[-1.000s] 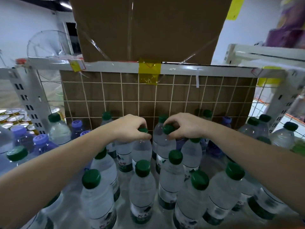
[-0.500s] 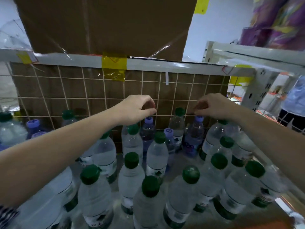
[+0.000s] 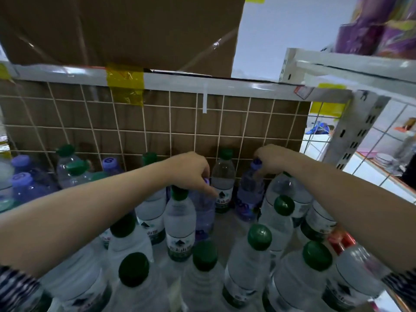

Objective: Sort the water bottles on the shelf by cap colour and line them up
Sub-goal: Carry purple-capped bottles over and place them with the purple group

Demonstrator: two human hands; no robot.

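Purple-capped bottle (image 3: 248,194) gripped at its cap by right hand (image 3: 273,159); left hand (image 3: 191,170) fingers curl round second purple bottle (image 3: 203,206) cap.

Green caps (image 3: 259,237), purple caps (image 3: 21,179), yellow tape (image 3: 125,83).

Clear plastic water bottles with dark green caps (image 3: 258,237) are crowding the front, nearly touching, so the only way in is running over their caps. A white metal rail (image 3: 225,81) carrying a brown cardboard box (image 3: 135,30) is capping the opening. A white wire grid (image 3: 171,122) backed by brown card is closing the rear; a white perforated upright (image 3: 351,131) is blocking the right corner. A narrow strip of bare grey shelf floor (image 3: 227,230) is lying open in the middle, seemingly reaching the back row. There the left hand (image 3: 191,170) is gripping a violet plastic bottle with a purple cap (image 3: 203,208), the right hand (image 3: 272,158) a second purple-capped bottle (image 3: 248,194), with an upright green-capped bottle (image 3: 222,176) filling the gap between.
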